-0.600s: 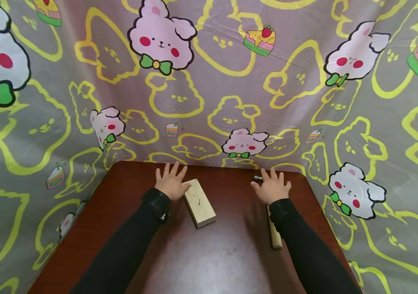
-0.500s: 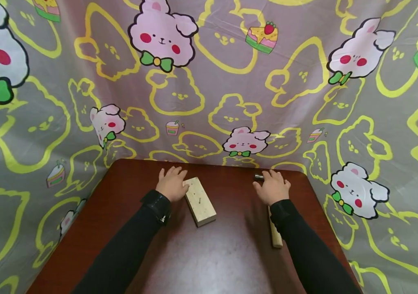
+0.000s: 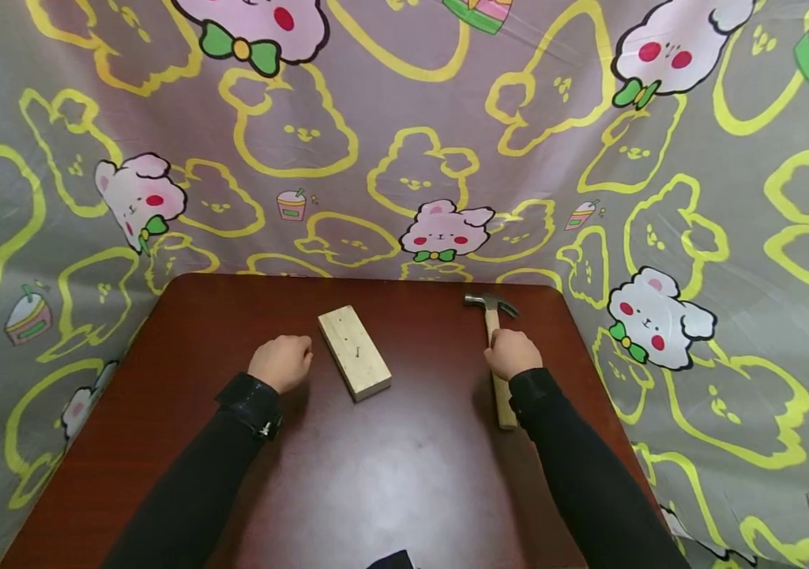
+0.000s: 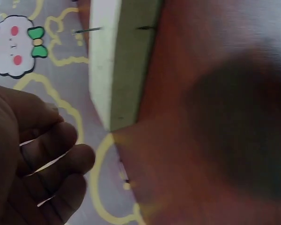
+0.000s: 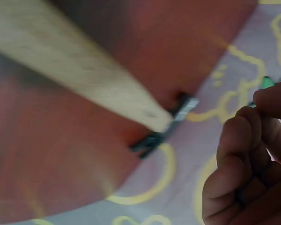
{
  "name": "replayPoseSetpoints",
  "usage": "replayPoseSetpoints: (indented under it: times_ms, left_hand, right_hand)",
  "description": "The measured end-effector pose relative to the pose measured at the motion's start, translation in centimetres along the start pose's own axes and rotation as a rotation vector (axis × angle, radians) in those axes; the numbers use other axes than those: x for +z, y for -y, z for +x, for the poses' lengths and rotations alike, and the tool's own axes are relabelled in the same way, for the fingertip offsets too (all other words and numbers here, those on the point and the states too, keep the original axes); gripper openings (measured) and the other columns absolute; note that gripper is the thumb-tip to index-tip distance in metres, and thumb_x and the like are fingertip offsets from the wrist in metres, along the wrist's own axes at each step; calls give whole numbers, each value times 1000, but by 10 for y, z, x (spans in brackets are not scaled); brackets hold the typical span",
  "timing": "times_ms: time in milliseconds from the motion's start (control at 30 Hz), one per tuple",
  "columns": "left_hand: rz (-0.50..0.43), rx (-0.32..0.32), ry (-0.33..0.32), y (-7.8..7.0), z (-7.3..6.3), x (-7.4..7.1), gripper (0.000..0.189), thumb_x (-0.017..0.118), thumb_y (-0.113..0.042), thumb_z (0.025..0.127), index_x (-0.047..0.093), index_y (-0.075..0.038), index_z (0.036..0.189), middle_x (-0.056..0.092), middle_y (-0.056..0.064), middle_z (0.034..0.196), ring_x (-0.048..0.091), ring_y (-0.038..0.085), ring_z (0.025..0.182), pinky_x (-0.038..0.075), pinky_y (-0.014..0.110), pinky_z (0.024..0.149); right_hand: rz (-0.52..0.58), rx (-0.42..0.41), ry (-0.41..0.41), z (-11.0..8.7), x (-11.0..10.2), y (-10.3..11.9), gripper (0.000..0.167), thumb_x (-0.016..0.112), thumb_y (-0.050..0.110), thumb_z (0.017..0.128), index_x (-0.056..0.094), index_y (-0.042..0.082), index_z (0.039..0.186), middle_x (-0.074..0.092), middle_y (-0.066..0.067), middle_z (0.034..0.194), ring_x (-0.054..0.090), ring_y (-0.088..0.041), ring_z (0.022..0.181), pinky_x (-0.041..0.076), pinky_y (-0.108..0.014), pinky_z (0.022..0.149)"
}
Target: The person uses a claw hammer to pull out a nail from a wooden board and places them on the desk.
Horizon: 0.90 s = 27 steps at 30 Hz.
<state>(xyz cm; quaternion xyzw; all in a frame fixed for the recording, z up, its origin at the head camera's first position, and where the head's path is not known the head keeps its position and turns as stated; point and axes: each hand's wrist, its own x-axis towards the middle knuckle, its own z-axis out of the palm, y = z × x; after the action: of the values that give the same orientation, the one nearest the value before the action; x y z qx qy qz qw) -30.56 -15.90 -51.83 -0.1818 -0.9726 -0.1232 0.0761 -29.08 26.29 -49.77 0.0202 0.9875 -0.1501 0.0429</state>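
Holding nothing, the curled right hand (image 3: 513, 355) hovers above a hammer (image 3: 504, 405), the curled left hand (image 3: 280, 363) beside a block (image 3: 363, 367) laid flat, likely steadying its protruding nail (image 4: 87, 31).

Wooden block (image 3: 350, 341) and claw hammer (image 3: 503, 405) on glossy reddish-brown table (image 3: 404, 466).

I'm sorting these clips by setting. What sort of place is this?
Probably an improvised, fabric-screened work area indoors, though the wider room is hidden: cartoon-printed fabric hangs around the far, left and right sides of a reddish-brown table, which bears a hammer and a wooden block.
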Motion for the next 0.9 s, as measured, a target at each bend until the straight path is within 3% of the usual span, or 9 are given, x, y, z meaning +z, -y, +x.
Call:
replayPoseSetpoints:
  times_ms: [133,267,400,467,567,667,833,900]
  left_hand:
    - [39,-11,60,14,-12,5,11,65,-12,90,68,-6,81,70,15,79,69,37,77,51,55,67]
    - [30,-68,141,28,-27,20,24,66,-18,90,73,-3,106,71,22,103,68,43,96,46,66,85]
    - [-16,-149,237,35,-41,33,47,71,-30,89,67,-4,128,59,29,135,57,56,117,24,80,105]
    - [-28,-180,290,37,-47,36,57,74,-36,87,63,-5,135,50,32,144,49,64,124,12,85,106]
    - [-35,-205,346,39,-53,40,70,78,-42,84,59,-7,141,41,35,151,39,71,128,6,88,104]
    - [-55,-218,379,38,-53,43,75,80,-43,82,56,-7,144,37,35,153,33,72,130,9,88,103]
    - [-106,-226,390,33,-48,48,77,81,-39,82,54,-4,144,34,36,153,28,71,133,30,85,98]
    - [-125,-228,388,31,-46,50,77,82,-37,81,54,-3,144,33,38,153,27,72,133,33,85,96]
  right_hand:
    - [-5,50,36,10,15,-10,18,56,17,96,59,9,81,52,-5,65,51,-21,57,37,-31,51]
    - [2,91,56,15,28,-19,14,56,16,93,66,7,94,63,-9,75,58,-23,64,44,-33,56]
    - [6,116,81,18,41,-27,39,64,22,94,60,1,126,71,-15,94,67,-27,79,54,-39,68]
    - [5,128,105,19,47,-30,57,68,28,94,50,-1,140,72,-19,103,70,-30,86,56,-42,74]
    - [4,158,149,21,57,-34,72,75,36,90,44,-1,143,71,-21,109,71,-33,90,58,-44,75]
    - [-4,174,164,22,64,-36,72,80,36,86,46,0,138,71,-20,108,70,-31,87,57,-42,71]
    - [0,184,129,20,69,-43,71,84,27,83,46,0,137,69,-19,103,69,-30,85,57,-42,71]
    - [5,189,115,18,70,-46,71,84,24,83,46,0,138,69,-19,104,69,-31,87,57,-43,73]
